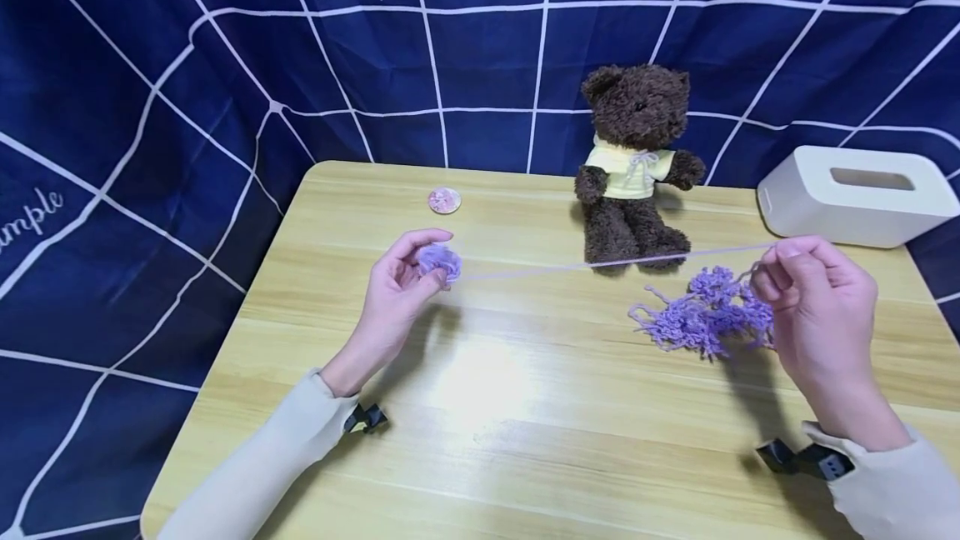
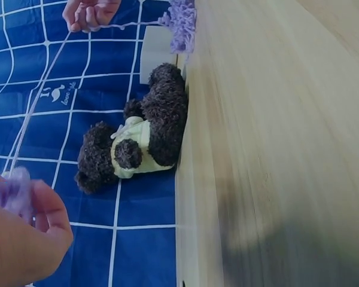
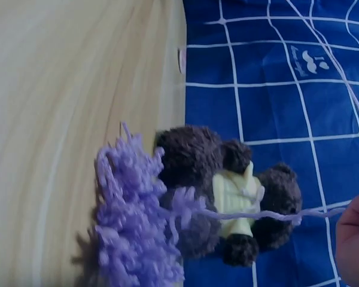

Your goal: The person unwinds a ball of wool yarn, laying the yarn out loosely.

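Note:
My left hand point(image 1: 397, 290) holds a small wound ball of purple yarn point(image 1: 439, 263) between thumb and fingers, raised over the table's left half. From it a single strand point(image 1: 540, 270) runs taut across to my right hand point(image 1: 821, 307), which pinches it between thumb and curled fingers. Beside and below the right hand, a loose, kinked heap of purple yarn point(image 1: 701, 315) lies on the table. In the right wrist view, a wavy strand point(image 3: 275, 215) rises from the heap point(image 3: 131, 221) to the right fingers.
A brown teddy bear point(image 1: 637, 165) in a yellow top sits at the table's back, behind the strand. A white tissue box point(image 1: 862, 198) stands at the back right. Behind the left hand lies a round pink disc point(image 1: 444, 200). Blue gridded cloth point(image 1: 480, 65) hangs around the wooden table point(image 1: 525, 473).

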### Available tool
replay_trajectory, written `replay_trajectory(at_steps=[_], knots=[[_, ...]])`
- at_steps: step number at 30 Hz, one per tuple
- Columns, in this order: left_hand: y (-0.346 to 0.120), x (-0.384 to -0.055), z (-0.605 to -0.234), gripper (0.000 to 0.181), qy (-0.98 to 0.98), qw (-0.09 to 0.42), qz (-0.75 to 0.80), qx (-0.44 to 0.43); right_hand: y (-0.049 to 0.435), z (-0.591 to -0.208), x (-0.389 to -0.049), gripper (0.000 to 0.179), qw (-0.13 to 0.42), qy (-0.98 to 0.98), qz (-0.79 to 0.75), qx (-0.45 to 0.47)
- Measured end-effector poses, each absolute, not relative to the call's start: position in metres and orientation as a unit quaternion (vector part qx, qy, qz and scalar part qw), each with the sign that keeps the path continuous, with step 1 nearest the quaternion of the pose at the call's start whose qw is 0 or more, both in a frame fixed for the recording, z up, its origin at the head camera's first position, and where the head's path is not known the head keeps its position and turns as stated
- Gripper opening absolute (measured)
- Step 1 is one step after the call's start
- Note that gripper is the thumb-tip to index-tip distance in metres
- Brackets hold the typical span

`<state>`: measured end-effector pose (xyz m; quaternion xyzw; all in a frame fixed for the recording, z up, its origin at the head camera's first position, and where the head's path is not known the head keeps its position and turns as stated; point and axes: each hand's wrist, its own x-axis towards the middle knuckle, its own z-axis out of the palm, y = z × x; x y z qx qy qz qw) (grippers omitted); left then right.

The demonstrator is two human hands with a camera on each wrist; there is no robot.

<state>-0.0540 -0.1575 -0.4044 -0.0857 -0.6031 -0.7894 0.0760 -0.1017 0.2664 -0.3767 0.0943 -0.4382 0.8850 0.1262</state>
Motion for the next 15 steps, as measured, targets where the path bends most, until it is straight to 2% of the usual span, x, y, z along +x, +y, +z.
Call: replay_trajectory(at_steps=[15], knots=[[-0.162,-0.056,-0.404,0.049,-0.588,0.097,-0.798,-0.087,0.305,-0.362,-0.113,0.021,0.205,-0.387,0.897,0.061]])
